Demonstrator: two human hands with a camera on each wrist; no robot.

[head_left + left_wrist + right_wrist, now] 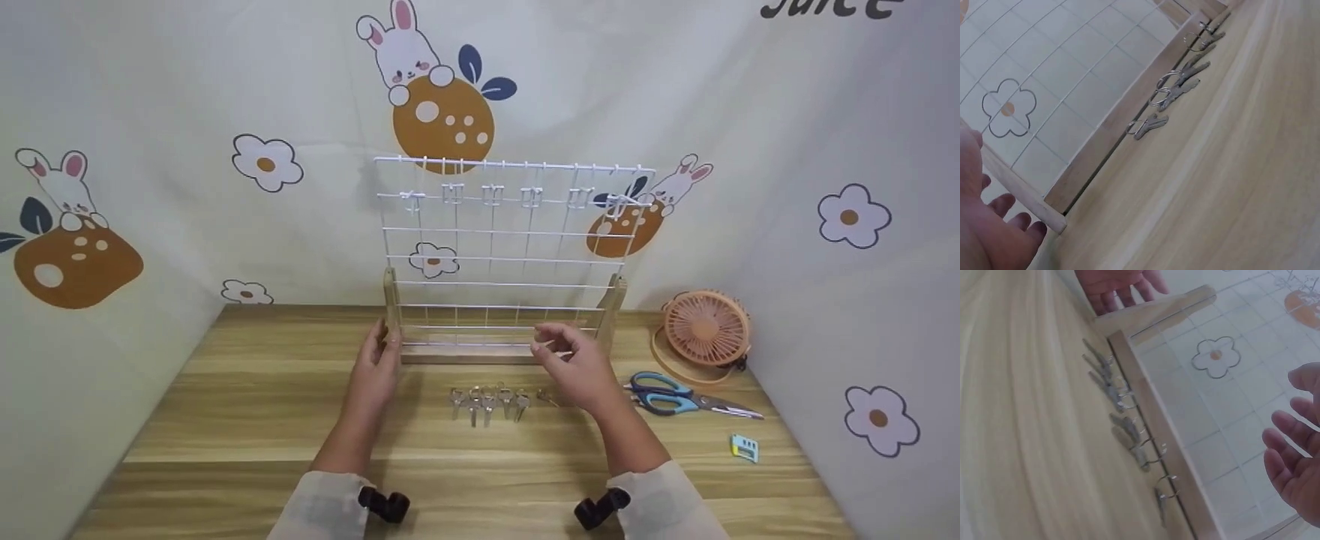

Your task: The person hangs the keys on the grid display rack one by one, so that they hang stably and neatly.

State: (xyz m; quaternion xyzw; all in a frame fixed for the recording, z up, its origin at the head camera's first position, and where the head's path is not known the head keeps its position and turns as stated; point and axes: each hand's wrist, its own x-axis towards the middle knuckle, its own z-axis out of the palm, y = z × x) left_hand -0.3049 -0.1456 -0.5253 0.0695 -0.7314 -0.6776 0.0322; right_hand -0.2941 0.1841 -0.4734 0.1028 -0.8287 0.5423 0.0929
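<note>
A white wire grid rack (pixel 512 235) stands upright in a wooden stand (pixel 466 358) at the back of the table. Small white hooks (pixel 532 196) hang in a row along its upper part. My left hand (pixel 379 369) is at the stand's left end, its relaxed fingers (pixel 1002 205) beside the wooden side piece. In front of the grid's lower right, my right hand (pixel 581 369) is raised with loosely bent fingers (pixel 1292 433) and nothing in them. Several silver keys (pixel 488 405) with split rings lie spread in front of the stand.
At the right of the table stand an orange fan (pixel 705 328) and, before it, scissors (pixel 702 402) with blue and black handles. A small light-blue and yellow item (pixel 745 448) lies nearer. A patterned cloth (pixel 315 247) encloses the table's back and sides.
</note>
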